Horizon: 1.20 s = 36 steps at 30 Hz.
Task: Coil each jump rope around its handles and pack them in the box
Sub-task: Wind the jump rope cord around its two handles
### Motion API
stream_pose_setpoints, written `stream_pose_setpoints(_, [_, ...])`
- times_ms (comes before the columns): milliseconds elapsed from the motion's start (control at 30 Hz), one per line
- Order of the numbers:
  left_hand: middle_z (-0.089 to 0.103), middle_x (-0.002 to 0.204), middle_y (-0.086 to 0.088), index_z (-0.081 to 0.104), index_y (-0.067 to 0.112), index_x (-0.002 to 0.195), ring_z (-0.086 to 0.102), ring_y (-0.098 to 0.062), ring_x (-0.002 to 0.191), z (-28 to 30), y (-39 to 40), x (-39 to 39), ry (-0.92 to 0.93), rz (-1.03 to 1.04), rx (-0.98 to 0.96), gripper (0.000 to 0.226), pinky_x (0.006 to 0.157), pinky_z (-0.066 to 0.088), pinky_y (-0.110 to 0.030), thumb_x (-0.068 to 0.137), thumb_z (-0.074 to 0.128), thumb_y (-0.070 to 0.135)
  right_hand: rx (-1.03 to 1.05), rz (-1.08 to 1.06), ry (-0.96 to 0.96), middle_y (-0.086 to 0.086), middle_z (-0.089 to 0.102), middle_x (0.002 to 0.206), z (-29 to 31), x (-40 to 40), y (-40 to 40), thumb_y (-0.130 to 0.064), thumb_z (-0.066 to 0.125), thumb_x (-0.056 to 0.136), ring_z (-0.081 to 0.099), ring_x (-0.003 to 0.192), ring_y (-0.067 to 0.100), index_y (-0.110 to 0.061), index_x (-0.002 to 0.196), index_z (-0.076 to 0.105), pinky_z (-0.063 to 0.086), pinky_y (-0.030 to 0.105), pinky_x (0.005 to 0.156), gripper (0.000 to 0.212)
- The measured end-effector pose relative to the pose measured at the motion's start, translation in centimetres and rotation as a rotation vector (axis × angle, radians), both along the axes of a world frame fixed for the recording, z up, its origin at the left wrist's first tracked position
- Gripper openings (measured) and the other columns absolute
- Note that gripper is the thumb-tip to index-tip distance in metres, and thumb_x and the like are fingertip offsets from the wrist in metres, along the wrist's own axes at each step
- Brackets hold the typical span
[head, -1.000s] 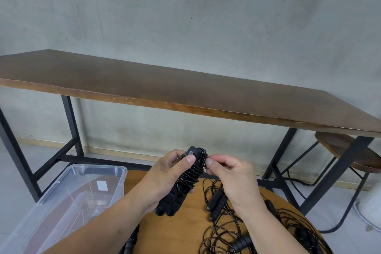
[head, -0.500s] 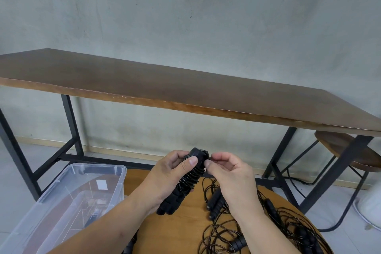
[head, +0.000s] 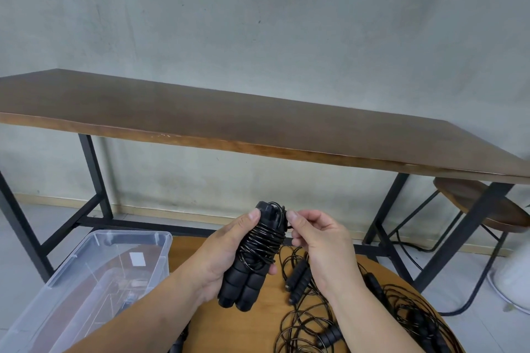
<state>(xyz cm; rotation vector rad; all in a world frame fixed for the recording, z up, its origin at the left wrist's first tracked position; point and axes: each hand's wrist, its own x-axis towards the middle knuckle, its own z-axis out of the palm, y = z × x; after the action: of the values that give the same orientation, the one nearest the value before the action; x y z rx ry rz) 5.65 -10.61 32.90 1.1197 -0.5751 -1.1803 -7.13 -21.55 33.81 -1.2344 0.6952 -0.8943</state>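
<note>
1. Long dark wooden table (head: 229, 123) across the middle of the frame, on black legs; brown stool (head: 481, 203) tucked under its right end; both against a grey wall.
2. Clear plastic box (head: 134, 238) at lower left, lidless, beside the round wooden table (head: 258, 321) at bottom centre. Inside: a white label on the far wall and something dark low down, too blurred through the plastic to tell.
3. Loose jump ropes (head: 315, 318) in a black tangle on the round table, lower right, with several handles among the cords.
4. Coiled jump rope (head: 252, 255) held above the round table at lower centre: two black handles side by side, cord wound round their upper half.
5. Left hand (head: 226, 249) wrapped round the handles, thumb pressed near the top end.
6. Right hand (head: 318, 238) pinching the last bit of cord at the top right of the bundle.
7. Against half a second earlier: bundle more upright and nearer the camera, loop at the top drawn tighter; box and loose ropes unchanged.
</note>
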Motion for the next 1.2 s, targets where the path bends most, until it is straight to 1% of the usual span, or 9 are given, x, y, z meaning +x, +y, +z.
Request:
stream_pose_setpoints(167, [0.070,0.092,-0.019,0.066,0.011,0.116,0.067,-0.038,0.075,0.1,-0.3,0.1,-0.064,0.012,-0.019,0.065,0.065,0.055,-0.035,0.072,0.068,0.059,0.064,-0.062,-0.047,0.005,0.061,0.059,0.0,0.4,0.3,-0.015,0.081,0.072,0.054,0.052,0.013,-0.002,0.083,0.070,0.051,0.021,0.053,0.020])
stream_pose_setpoints(267, [0.069,0.094,-0.020,0.062,0.010,0.116,0.067,-0.039,0.075,0.3,-0.4,0.2,-0.132,0.026,-0.020,0.063,0.063,0.055,-0.034,0.074,0.069,0.056,-0.007,-0.118,-0.028,0.005,0.064,0.059,0.0,0.5,0.7,-0.015,0.081,0.076,0.058,0.053,0.013,-0.002,0.081,0.072,0.053,0.021,0.055,0.016])
stream_pose_setpoints(400, [0.069,0.090,-0.018,0.061,0.010,0.113,0.069,-0.032,0.070,0.6,-0.4,0.0,-0.250,0.067,-0.035,0.047,0.056,0.053,-0.028,0.082,0.067,0.046,-0.169,-0.149,0.052,-0.001,0.073,0.068,0.1,0.3,1.5,-0.018,0.076,0.083,0.067,0.061,0.008,-0.016,0.081,0.076,0.052,0.014,0.058,0.003])
stream_pose_setpoints(633, [0.072,0.087,-0.010,0.063,0.015,0.110,0.070,-0.029,0.069,0.6,-0.5,0.1,-0.381,0.103,-0.049,0.035,0.059,0.054,-0.026,0.084,0.066,0.038,-0.227,-0.092,0.126,-0.012,0.076,0.081,0.1,0.0,1.7,-0.025,0.072,0.087,0.072,0.076,0.005,-0.028,0.092,0.075,0.054,0.015,0.066,0.007])
stream_pose_setpoints(800, [0.069,0.085,-0.019,0.062,0.006,0.112,0.068,-0.036,0.070,0.6,-0.4,0.7,-0.224,0.110,-0.037,0.051,0.055,0.053,-0.030,0.079,0.065,0.045,-0.045,0.024,0.093,0.000,0.077,0.097,0.0,0.0,0.6,-0.012,0.073,0.086,0.074,0.085,0.016,-0.018,0.113,0.072,0.058,0.030,0.085,0.027])
stream_pose_setpoints(900, [0.069,0.084,-0.019,0.061,0.003,0.113,0.066,-0.038,0.070,0.7,-0.4,0.6,-0.155,0.082,-0.045,0.055,0.054,0.053,-0.031,0.080,0.063,0.047,0.047,0.026,0.024,0.007,0.075,0.091,-0.7,0.0,-0.1,-0.010,0.071,0.087,0.071,0.075,0.018,-0.014,0.115,0.069,0.058,0.028,0.078,0.028])
stream_pose_setpoints(1033, [0.068,0.091,-0.023,0.059,0.002,0.115,0.066,-0.038,0.072,0.8,-0.4,0.9,-0.151,0.038,-0.056,0.064,0.060,0.054,-0.033,0.081,0.070,0.054,0.313,0.075,-0.133,0.011,0.068,0.079,-1.0,0.2,-0.6,-0.003,0.065,0.089,0.064,0.065,0.014,0.001,0.110,0.068,0.058,0.022,0.064,0.022])
stream_pose_setpoints(1100, [0.069,0.095,-0.023,0.059,0.003,0.114,0.066,-0.038,0.073,0.8,-0.4,0.9,-0.155,0.026,-0.054,0.064,0.061,0.055,-0.034,0.077,0.068,0.054,0.343,0.086,-0.120,0.010,0.066,0.079,-1.1,0.2,-0.9,-0.006,0.065,0.089,0.062,0.064,0.013,0.003,0.107,0.069,0.057,0.022,0.061,0.020])
stream_pose_setpoints(1200, [0.070,0.095,-0.022,0.057,0.002,0.117,0.067,-0.038,0.073,0.8,-0.6,0.7,-0.191,0.022,-0.044,0.059,0.060,0.055,-0.033,0.085,0.068,0.051,0.272,0.061,-0.041,0.007,0.063,0.075,-1.2,0.1,-1.0,-0.016,0.069,0.086,0.059,0.063,0.014,-0.002,0.103,0.073,0.055,0.025,0.063,0.023])
